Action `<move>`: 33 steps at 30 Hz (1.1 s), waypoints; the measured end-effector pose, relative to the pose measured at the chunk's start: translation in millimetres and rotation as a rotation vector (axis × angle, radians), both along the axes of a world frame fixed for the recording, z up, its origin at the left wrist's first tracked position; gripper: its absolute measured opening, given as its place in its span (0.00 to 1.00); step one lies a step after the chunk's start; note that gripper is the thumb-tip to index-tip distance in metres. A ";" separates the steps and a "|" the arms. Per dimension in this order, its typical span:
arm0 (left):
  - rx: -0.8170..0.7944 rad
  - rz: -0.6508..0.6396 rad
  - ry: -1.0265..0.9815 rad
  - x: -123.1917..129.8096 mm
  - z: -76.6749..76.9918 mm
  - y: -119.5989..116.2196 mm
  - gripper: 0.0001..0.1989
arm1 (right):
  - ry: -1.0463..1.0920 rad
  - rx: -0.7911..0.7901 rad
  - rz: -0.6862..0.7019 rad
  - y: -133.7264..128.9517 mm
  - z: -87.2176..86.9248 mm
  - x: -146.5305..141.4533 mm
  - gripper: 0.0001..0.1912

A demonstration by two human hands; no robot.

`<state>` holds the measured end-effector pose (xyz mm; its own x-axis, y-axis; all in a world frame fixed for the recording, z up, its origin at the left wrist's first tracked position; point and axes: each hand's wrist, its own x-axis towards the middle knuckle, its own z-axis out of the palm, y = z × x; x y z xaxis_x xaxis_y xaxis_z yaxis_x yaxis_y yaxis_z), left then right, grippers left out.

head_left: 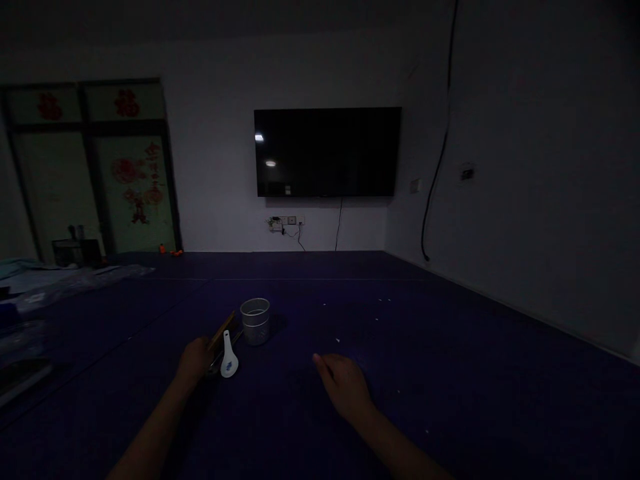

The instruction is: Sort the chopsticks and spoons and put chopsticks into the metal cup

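On the dark blue surface, my left hand (195, 359) is closed at the near end of a flat, yellowish wooden stick-like utensil (223, 329); its fingertips are mostly hidden. Just right of that hand lies a white soup spoon (229, 363) with a blue mark in its bowl. Beside and partly under the spoon shows a thin metal utensil (216, 364), its kind unclear in the dimness. A grey metal cup (255, 323) stands upright behind the spoon. Apart from these things, my right hand (346, 388) rests with its fingers curled in and its thumb against them, nothing visible inside.
Small white scraps (337, 341) are scattered on the blue surface (310, 293) at the right. Clear plastic wrapping (75, 285) lies at far left. A television (327, 153) hangs on the back wall, and a black cable (436, 173) runs down by the right wall.
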<state>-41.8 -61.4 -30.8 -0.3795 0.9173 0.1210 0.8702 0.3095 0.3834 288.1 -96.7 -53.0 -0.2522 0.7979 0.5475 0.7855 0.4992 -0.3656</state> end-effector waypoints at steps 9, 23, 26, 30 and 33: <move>-0.014 0.019 0.029 2.6 1.2 -2.2 0.11 | -0.008 0.005 -0.001 -1.7 0.1 -0.8 0.33; 0.337 0.213 0.099 11.6 22.3 -22.4 0.17 | -0.016 0.010 -0.001 -1.9 1.3 -0.4 0.32; 0.612 0.153 0.119 16.3 32.5 -31.4 0.16 | -0.022 0.010 -0.005 -1.9 1.0 -0.3 0.32; 0.877 0.088 0.035 44.8 52.0 -47.2 0.13 | 0.004 0.014 0.001 -1.2 0.3 -0.8 0.31; 0.853 -0.052 -0.143 86.4 63.8 -56.3 0.12 | 0.070 -0.006 0.052 -1.2 1.1 -0.7 0.29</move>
